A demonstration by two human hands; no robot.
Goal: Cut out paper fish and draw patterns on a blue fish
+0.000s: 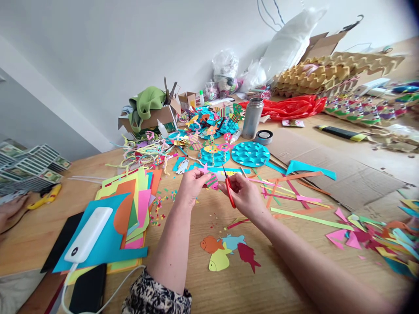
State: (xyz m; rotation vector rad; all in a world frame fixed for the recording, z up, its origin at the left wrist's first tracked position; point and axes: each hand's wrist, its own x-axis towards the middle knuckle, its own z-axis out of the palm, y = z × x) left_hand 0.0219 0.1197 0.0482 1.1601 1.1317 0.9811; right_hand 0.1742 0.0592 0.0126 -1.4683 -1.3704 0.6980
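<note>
Over the bench, our left hand pinches a striped paper fish. Our right hand curls around red scissors.

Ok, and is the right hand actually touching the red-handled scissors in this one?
Touching. The head view shows it: the right hand grips the red-handled scissors by the handles, with skin and red plastic meeting.

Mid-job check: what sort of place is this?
Probably a craft workspace, though whether at home, school or studio I can't tell. Signs: loose paper fish on the wooden table, a pile of coloured sheets, and red-handled scissors in the right hand.
</note>
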